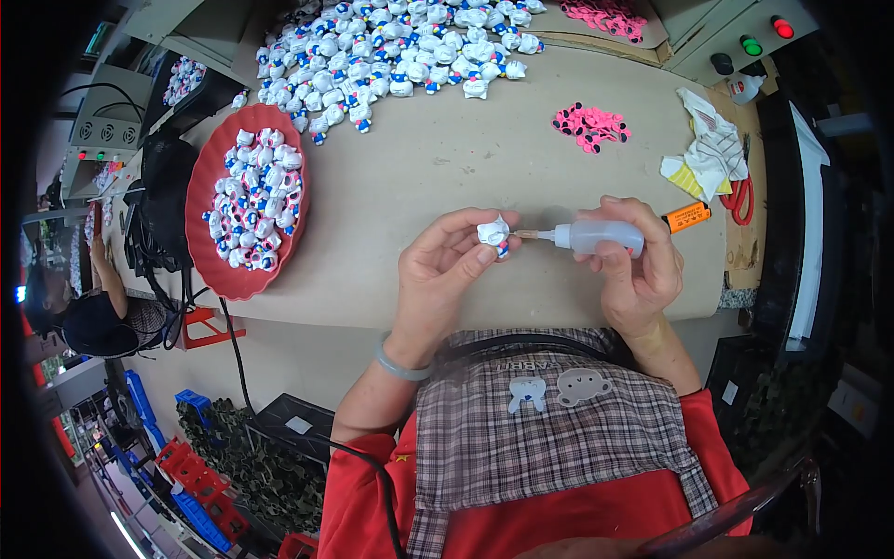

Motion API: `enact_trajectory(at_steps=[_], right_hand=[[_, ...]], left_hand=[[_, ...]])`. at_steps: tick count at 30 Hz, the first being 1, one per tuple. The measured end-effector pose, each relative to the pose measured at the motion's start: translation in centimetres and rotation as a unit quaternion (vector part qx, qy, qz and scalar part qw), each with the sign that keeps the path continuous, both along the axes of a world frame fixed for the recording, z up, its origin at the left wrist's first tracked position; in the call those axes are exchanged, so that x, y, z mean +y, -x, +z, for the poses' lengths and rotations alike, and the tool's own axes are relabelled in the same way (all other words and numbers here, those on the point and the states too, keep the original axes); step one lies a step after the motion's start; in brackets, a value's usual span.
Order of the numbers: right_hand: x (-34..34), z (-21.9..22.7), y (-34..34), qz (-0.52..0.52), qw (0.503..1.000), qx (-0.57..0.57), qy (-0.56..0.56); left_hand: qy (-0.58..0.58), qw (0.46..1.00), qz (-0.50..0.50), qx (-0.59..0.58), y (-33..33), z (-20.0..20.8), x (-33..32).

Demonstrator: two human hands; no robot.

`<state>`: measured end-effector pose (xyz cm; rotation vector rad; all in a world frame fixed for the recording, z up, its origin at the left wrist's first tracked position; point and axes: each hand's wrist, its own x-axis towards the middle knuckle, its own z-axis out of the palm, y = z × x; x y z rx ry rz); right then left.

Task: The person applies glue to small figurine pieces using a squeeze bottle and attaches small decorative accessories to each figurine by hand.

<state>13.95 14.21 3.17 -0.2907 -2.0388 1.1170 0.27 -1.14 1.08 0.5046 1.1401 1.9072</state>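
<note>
Between its thumb and fingers, my left hand (441,267) pinches a small white figurine (493,231) with a blue part at its lower side. My right hand (644,273) is wrapped round a translucent white squeeze bottle (590,236), tilted level so its thin nozzle points left. The nozzle tip is at the figurine's right side; whether it touches cannot be told. Just beyond the right hand lies an orange box-shaped thing (686,217). To the left, a red scalloped basin (198,210) holds many similar white, blue and pink figurines.
A large heap of white-and-blue figurines (391,56) covers the back of the table (419,168). Small pink pieces with dark ends (591,127) lie at the right, near a crumpled cloth (705,140) and red-handled scissors (738,200). Black cables (229,349) hang at the left. Another person (93,317) sits far left.
</note>
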Motion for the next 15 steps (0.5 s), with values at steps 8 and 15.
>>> enact_trajectory(at_steps=[8,15], right_hand=[[-0.37,0.19,0.02,-0.024,0.999,-0.002,0.032],[-0.43,0.14,-0.05,-0.017,0.999,0.010,0.045]], left_hand=[[0.007,1.000,0.009,-0.004,-0.08,0.14,0.10],[0.003,1.000,0.010,0.003,-0.07,0.06,0.15]])
